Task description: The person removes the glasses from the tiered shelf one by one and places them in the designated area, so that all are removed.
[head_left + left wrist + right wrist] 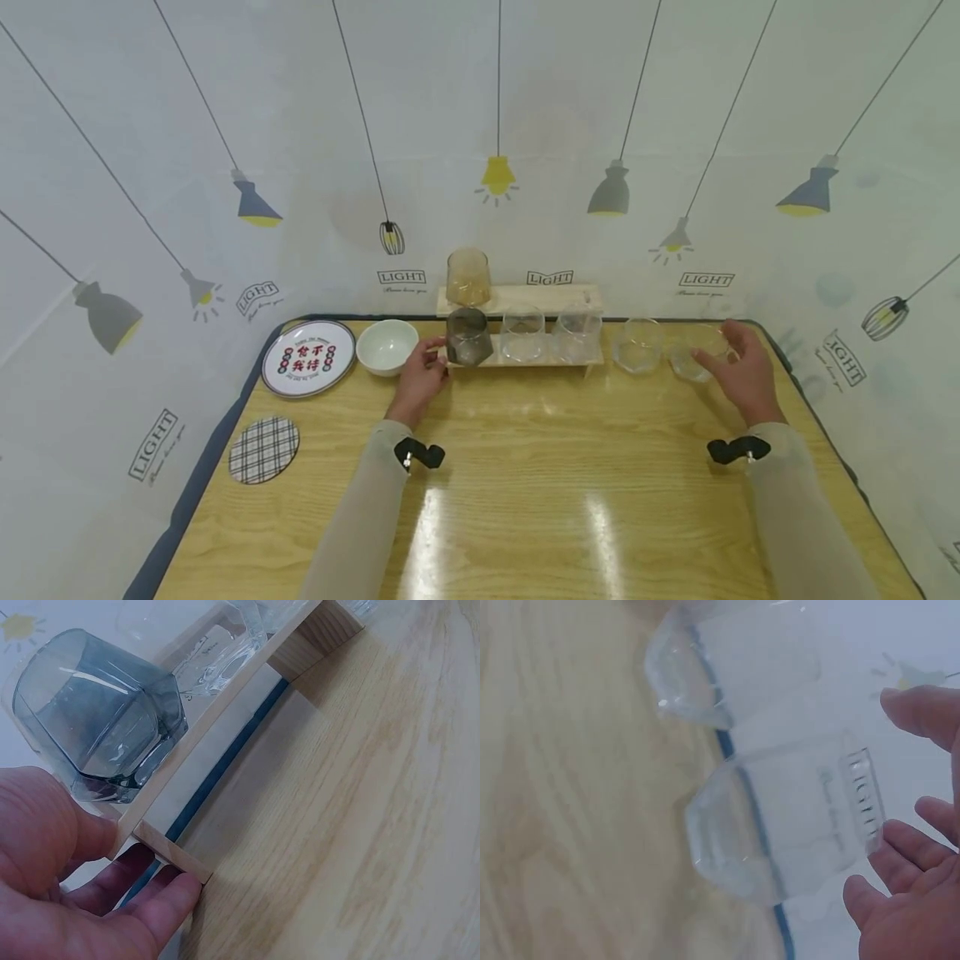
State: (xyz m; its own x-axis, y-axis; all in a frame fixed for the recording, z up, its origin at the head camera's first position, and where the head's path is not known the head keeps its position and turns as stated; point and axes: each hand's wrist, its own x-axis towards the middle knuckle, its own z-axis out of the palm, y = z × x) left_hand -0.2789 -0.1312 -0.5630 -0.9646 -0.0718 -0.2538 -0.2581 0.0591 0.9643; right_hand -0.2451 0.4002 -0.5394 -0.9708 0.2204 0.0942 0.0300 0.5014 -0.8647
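Observation:
At the left end of a two-step wooden rack (517,363), my left hand (422,379) grips the lower shelf. The left wrist view shows the thumb at the shelf end and fingers at the rack's leg (174,853). Just above stands a grey tinted glass (97,712). Two clear glasses (522,335) share that lower shelf, and an amber glass (468,279) stands on the upper one. My right hand (742,375) is spread beside the rightmost clear glass (742,825), fingers apart; whether a fingertip touches its rim I cannot tell. Another clear glass (637,346) stands between it and the rack.
Left of the rack are a white bowl (387,347), a white plate with red characters (308,382) and a round checked coaster (264,450). A wall sheet printed with lamps (555,100) rises behind the wooden table (525,483).

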